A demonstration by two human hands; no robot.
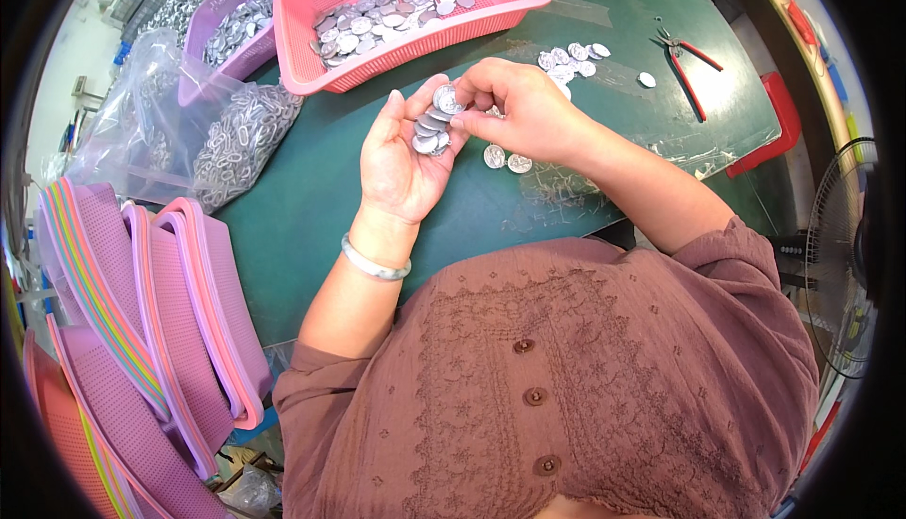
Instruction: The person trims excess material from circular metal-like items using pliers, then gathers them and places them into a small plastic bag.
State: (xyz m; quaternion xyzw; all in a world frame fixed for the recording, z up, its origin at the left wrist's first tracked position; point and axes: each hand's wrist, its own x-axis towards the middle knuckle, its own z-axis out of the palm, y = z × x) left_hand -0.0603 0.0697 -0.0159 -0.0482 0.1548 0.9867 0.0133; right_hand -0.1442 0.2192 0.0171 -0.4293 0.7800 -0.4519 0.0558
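My left hand (406, 165) is turned palm up, its fingers curled around a small pile of round silver metal discs (432, 132). My right hand (514, 108) pinches one disc (447, 98) at the top of that pile between thumb and fingers. On the green table beneath the right hand lie two more discs (507, 159) with patterned faces. Farther off, past the right wrist, several discs (571, 58) form a loose cluster, and a single disc (646, 79) rests apart from them.
Beyond my hands stands a pink basket (425, 58) holding many discs. Left of it are a purple basket (193, 66) of metal parts and a clear bag (123, 156) of metal links. Red-handled pliers (687, 71) lie far right. Stacked baskets (156, 330) stand at left, a fan (840, 255) at right.
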